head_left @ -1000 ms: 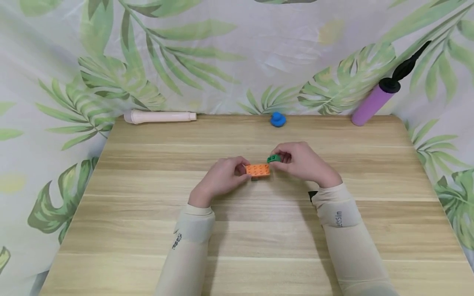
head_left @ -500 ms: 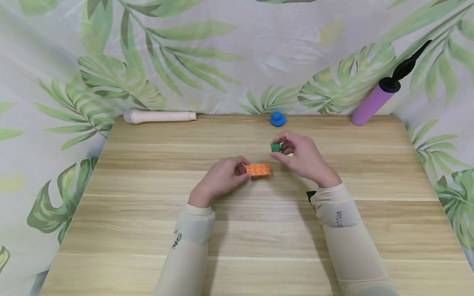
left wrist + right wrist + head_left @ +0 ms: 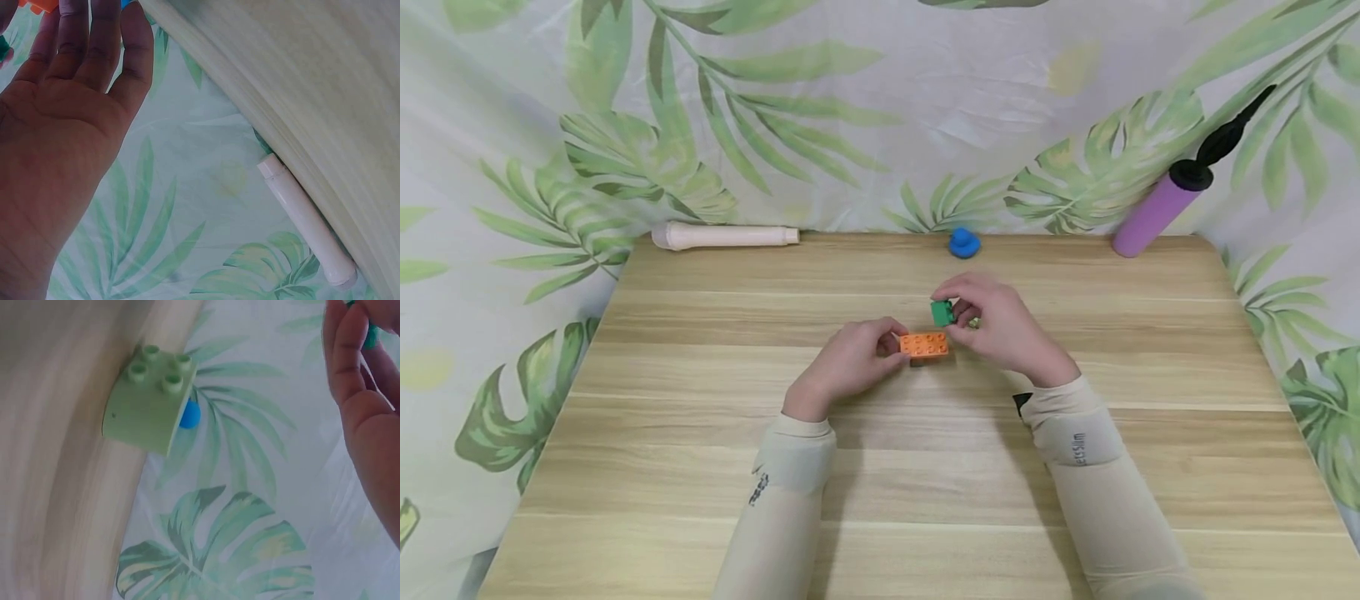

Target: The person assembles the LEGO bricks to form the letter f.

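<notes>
My left hand point(image 3: 853, 362) pinches the left end of an orange toy building brick point(image 3: 924, 344), its studs facing up. A small dark piece shows under that brick, its kind unclear. Just behind and above the orange brick, my right hand point(image 3: 1003, 329) holds a small green building brick point(image 3: 942, 313) between thumb and fingers, tilted, with its studs toward the palm. The two bricks look close but apart. A pale green brick point(image 3: 147, 403) stands on the table in the right wrist view, mostly hidden by my right hand in the head view.
Along the table's point(image 3: 880, 517) back edge lie a pale microphone-shaped thing point(image 3: 726, 236) at left and a blue rubber duck point(image 3: 964, 243). A purple hand pump point(image 3: 1161, 208) with a black top leans at back right. Leaf-printed cloth point(image 3: 850, 108) hangs behind.
My right hand first draws the green brick back from the orange one, then brings it left and nearer again, turned differently. The left hand and orange brick stay nearly still.
</notes>
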The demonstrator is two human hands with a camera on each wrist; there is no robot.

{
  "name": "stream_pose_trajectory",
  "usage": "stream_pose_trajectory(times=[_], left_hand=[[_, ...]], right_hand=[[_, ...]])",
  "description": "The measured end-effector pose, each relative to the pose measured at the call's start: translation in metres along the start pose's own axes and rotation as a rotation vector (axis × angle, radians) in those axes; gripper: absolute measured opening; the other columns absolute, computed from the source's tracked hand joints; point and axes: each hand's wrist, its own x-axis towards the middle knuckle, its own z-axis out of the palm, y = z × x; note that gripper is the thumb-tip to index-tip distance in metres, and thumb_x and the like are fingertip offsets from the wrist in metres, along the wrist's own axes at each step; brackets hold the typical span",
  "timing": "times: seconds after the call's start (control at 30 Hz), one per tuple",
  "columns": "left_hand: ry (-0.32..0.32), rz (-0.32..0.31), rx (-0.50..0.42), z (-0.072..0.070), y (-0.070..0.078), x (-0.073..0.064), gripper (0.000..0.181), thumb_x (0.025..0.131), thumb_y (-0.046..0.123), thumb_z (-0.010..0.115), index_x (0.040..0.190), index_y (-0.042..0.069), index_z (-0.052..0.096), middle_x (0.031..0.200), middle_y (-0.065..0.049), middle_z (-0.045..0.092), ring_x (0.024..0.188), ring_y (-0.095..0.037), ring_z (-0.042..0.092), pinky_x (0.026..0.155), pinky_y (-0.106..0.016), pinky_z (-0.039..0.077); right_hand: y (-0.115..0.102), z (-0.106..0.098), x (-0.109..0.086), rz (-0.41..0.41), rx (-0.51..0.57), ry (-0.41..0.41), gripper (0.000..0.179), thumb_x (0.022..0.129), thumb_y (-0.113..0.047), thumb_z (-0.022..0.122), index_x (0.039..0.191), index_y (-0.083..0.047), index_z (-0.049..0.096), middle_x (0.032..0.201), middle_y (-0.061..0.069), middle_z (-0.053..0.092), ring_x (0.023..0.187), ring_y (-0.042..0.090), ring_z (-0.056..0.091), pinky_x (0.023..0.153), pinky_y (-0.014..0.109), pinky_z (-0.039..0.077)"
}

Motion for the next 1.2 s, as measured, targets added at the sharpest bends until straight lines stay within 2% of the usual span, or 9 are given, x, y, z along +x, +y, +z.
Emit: stream_pose_trajectory(times=[0.2,0.3,0.47,0.67,0.9,1.2], left_hand=[[0.001,0.006,0.004,-0.001,0.000,0.000,0.033,0.101,0.027,0.074,0.128,0.009,0.071,0.098,0.000,0.075,0.085,-0.013,0.067,0.083,-0.036,0.057],[0.000,0.007,0.004,-0.001,0.000,0.000,0.032,0.101,0.027,0.074,0.127,0.009,0.071,0.098,0.000,0.075,0.085,-0.014,0.067,0.082,-0.035,0.056],[-0.002,0.006,-0.003,-0.001,0.000,0.000,0.031,0.101,0.027,0.074,0.126,0.010,0.071,0.097,0.001,0.074,0.085,-0.013,0.066,0.081,-0.035,0.056],[0.001,0.015,-0.007,-0.001,0.001,0.000,0.030,0.101,0.026,0.075,0.125,0.010,0.071,0.096,0.001,0.074,0.085,-0.013,0.067,0.081,-0.035,0.056],[-0.004,0.010,-0.005,-0.001,0.000,0.001,0.031,0.101,0.027,0.074,0.126,0.010,0.071,0.097,0.001,0.074,0.086,-0.013,0.066,0.082,-0.035,0.056],[-0.002,0.006,0.001,-0.001,-0.002,0.000,0.032,0.101,0.029,0.075,0.126,0.010,0.071,0.098,0.001,0.075,0.087,-0.014,0.067,0.083,-0.035,0.056]], right_hand=[[-0.001,0.011,0.002,-0.052,-0.072,-0.094,0.045,0.090,-0.002,0.081,0.134,-0.004,0.071,0.118,0.009,0.072,0.088,0.017,0.069,0.080,0.035,0.060],[-0.005,0.016,0.003,-0.014,-0.113,-0.125,0.044,0.091,-0.008,0.083,0.133,-0.005,0.070,0.109,0.006,0.073,0.088,0.018,0.068,0.077,0.033,0.057],[-0.008,0.022,0.003,0.052,-0.123,-0.140,0.032,0.090,-0.010,0.084,0.119,-0.007,0.072,0.099,0.005,0.074,0.089,0.023,0.069,0.074,0.031,0.054],[-0.007,0.026,0.003,0.009,-0.158,-0.152,0.031,0.091,-0.012,0.084,0.121,-0.008,0.076,0.113,0.005,0.074,0.091,0.020,0.066,0.082,0.035,0.057],[-0.005,0.029,0.003,-0.008,-0.172,-0.137,0.030,0.091,-0.015,0.086,0.119,-0.009,0.078,0.114,0.005,0.076,0.092,0.020,0.067,0.083,0.037,0.057],[-0.007,0.030,0.005,-0.036,-0.199,-0.129,0.031,0.090,-0.018,0.086,0.119,-0.008,0.080,0.116,0.005,0.077,0.106,0.023,0.070,0.095,0.043,0.057]])
